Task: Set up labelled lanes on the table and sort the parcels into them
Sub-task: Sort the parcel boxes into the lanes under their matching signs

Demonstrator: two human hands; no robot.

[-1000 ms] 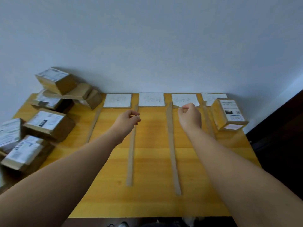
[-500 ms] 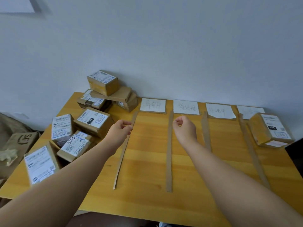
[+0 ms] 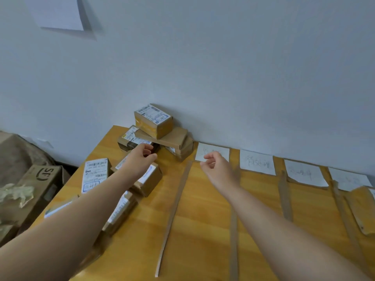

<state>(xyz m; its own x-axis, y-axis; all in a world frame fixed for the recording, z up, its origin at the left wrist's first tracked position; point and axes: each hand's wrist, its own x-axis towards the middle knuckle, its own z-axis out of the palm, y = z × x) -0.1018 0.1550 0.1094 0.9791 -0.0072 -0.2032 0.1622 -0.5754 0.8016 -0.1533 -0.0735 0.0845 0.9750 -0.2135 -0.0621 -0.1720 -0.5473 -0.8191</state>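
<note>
Far left, down on the floor, an SF-marked carton (image 3: 43,179) sits close against the desk (image 3: 203,230), with crumpled wrapping (image 3: 16,194) lying on it. Along the desk's left edge the parcels crowd in: one with its label facing up (image 3: 95,174) right by that edge, another (image 3: 121,211) half hidden under the left forearm, a third (image 3: 150,179) just below the hand. Back against the wall, a stack, topped by a small taped parcel (image 3: 154,120) sitting askew on a flat box (image 3: 170,136).

The left hand (image 3: 140,159) hovers at the foot of that stack, its grip loose, fingers half curled around nothing. Whether it touches a parcel I cannot tell.

Next, the first cardboard strip (image 3: 174,216) runs from the wall side to the near edge. Open wood beyond it, and above that the right hand (image 3: 220,171), grip slack and holding nothing, just in front of the first label card (image 3: 222,149). Then the second strip (image 3: 233,250), second card (image 3: 256,162), third strip (image 3: 285,197), third card (image 3: 304,173), fourth strip (image 3: 343,209), fourth card (image 3: 349,179). At the right border, a blurred parcel (image 3: 363,216) lies in the last lane.
</note>
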